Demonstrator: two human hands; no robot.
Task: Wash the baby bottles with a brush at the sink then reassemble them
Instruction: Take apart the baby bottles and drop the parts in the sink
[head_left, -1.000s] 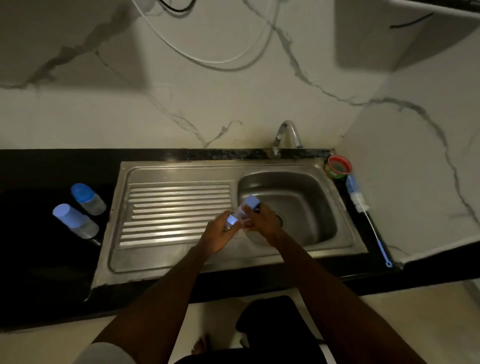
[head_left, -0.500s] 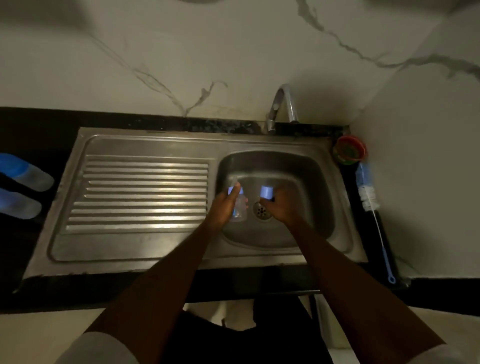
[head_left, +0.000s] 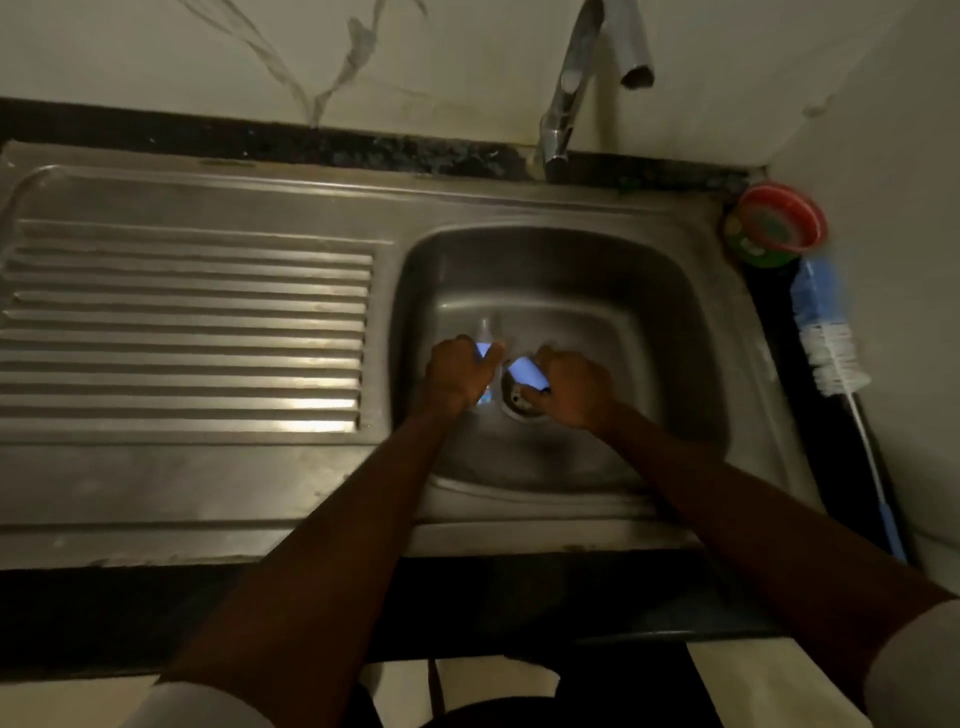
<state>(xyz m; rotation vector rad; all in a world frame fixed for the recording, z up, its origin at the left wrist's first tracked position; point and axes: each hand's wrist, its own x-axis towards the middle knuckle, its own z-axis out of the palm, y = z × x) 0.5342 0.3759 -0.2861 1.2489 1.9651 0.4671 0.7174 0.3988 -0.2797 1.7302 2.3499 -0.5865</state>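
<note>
Gripping a bottle (head_left: 484, 349) with curled fingers, the left hand (head_left: 457, 375) hovers above the drain (head_left: 519, 402) beside the right hand (head_left: 571, 387), clasping a blue cap (head_left: 527, 373).

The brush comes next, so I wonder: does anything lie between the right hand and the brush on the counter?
Only the sink wall: the right hand holds a cap low in the basin; the brush lies past the rim.

black counter (head_left: 810, 457) w/ steel sink (head_left: 208, 478); brush (head_left: 831, 353), red tub (head_left: 779, 223) on it.
</note>
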